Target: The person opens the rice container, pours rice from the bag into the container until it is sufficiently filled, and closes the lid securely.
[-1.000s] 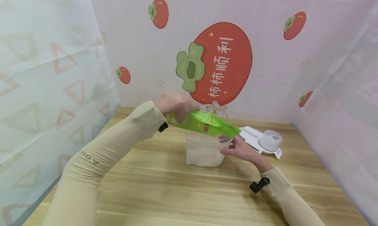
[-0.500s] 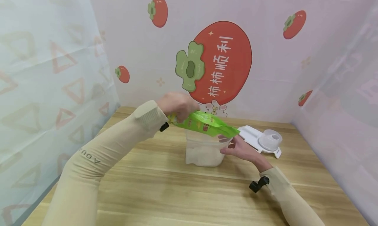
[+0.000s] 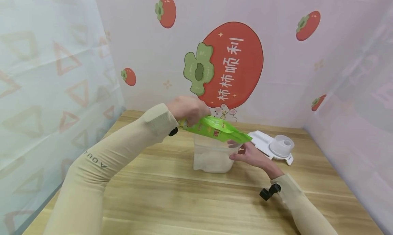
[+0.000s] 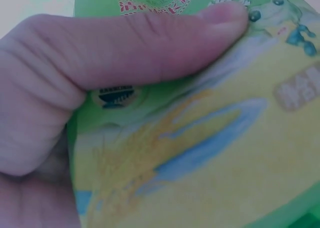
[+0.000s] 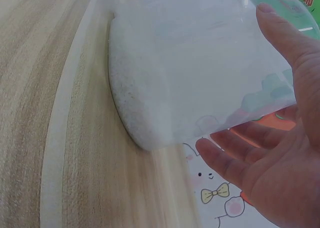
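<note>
Wood-grained bench [image 3: 172,201] seen nearest. Clear container [image 3: 213,161] set upright on it, pale grains at bottom, its right side cupped by right hand [image 3: 253,155]. Its mouth is partly screened by green bag [image 3: 219,128], tilted above, gripped in left hand [image 3: 189,108]. White panel [image 3: 261,141], topped by cup [image 3: 281,145], partly blocked by right hand. Beyond: persimmon-printed backdrop [image 3: 282,74].
</note>
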Tool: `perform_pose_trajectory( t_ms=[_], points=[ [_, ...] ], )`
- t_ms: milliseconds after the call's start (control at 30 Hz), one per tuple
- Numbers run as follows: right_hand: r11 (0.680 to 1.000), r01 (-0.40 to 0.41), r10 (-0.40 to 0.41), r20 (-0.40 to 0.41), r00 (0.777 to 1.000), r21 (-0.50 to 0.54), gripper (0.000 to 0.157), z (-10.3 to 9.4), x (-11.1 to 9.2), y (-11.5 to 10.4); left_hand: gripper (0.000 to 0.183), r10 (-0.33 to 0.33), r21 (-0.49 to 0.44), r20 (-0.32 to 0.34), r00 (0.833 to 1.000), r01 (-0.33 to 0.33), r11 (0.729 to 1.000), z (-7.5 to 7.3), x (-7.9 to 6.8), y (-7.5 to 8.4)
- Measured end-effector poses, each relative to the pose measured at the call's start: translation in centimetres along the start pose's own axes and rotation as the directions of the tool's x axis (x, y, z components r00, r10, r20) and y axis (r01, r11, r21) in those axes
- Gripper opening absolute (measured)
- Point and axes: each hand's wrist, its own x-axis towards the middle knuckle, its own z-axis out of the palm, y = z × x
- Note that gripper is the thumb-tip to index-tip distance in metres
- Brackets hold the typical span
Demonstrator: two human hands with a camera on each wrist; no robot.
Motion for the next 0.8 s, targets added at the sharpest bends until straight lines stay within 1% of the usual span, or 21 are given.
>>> perform_pose_trajectory(
  t_ms=[133, 267, 367, 567, 800],
  points=[
    [1.000, 0.001, -0.001, -0.003, 1.000, 0.003, 0.074, -0.02, -0.01, 0.01, 0.041, -0.003, 0.010, -0.004, 1.000, 0.003, 1.000, -0.32, -0.01, 0.18],
    [1.000, 0.001, -0.001, -0.004, 1.000, -0.006, 0.072, -0.06, 0.03, 0.14, 0.041, 0.014, 0.057, -0.007, 1.000, -0.014, 0.998, -0.65, -0.02, 0.40],
    [1.000, 0.002, -0.002, -0.005, 1.000, -0.015, 0.070, -0.09, 0.04, 0.27, 0.041, 0.014, 0.064, -0.005, 1.000, -0.014, 0.998, -0.78, -0.06, 0.51],
    [1.000, -0.011, 0.011, 0.000, 1.000, -0.019, 0.069, -0.16, 0.03, 0.28, 0.041, 0.000, 0.055, -0.013, 1.000, 0.001, 0.998, -0.74, -0.24, 0.52],
    [0.998, -0.050, 0.050, 0.012, 0.999, -0.033, 0.070, -0.20, -0.06, 0.22, 0.033, 0.000, 0.033, -0.048, 0.999, 0.002, 0.999, -0.54, -0.45, 0.35]
  ],
)
